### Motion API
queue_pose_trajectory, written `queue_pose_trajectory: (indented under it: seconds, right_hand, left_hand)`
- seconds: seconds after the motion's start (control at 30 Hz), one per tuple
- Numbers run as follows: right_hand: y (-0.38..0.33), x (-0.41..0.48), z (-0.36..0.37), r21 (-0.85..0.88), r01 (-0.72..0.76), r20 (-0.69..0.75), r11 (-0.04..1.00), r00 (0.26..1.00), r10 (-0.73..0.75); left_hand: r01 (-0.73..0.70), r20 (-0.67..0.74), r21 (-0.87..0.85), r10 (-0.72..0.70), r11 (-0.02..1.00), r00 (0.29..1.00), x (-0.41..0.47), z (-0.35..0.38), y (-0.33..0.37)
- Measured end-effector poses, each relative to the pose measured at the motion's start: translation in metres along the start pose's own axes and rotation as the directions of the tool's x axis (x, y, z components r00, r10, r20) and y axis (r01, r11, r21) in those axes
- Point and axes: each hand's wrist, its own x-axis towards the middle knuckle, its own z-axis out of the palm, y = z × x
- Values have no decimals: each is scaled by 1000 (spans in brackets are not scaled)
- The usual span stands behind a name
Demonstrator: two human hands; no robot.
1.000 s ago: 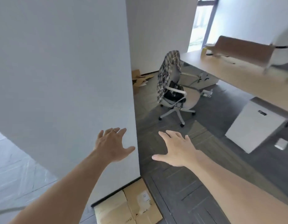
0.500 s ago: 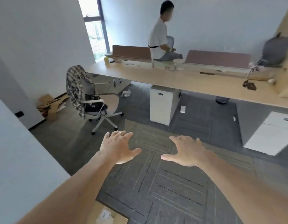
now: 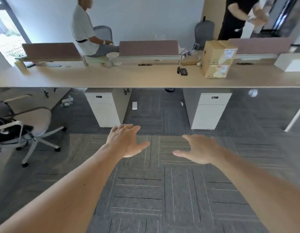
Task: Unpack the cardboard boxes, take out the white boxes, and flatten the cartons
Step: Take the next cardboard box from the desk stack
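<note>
Now: nothing held, target out of reach

My left hand (image 3: pixel 127 140) and right hand (image 3: pixel 198 150) hover spread wide, empty. Two stacked cardboard boxes (image 3: pixel 217 59) sit on the desk (image 3: pixel 112 78), well apart from me. Probably stiff, taped, maybe weighty; I'd take the top one by opposite sides.

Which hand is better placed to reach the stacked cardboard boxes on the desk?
Right, probably. The right hand is open and empty, on the same side as the stacked cardboard boxes on the desk; the left hand, also empty, is farther over.
</note>
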Motion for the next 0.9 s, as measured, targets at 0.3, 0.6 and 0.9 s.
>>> queue_pose_trajectory:
  seconds: [0.3, 0.6, 0.9]
  right_hand:
    - [145, 60, -42, 27, -214, 13, 976, 977, 214]
    - [244, 159, -103, 111, -381, 3, 918, 924, 383]
    - [384, 252, -150, 211, -451, 8, 867, 888, 460]
  left_hand:
    - [-213, 17, 44, 212, 976, 977, 164, -18, 119]
    - [-405, 32, 84, 404, 911, 914, 352, -40, 209]
    - [-484, 38, 144, 484, 863, 874, 512, -67, 321]
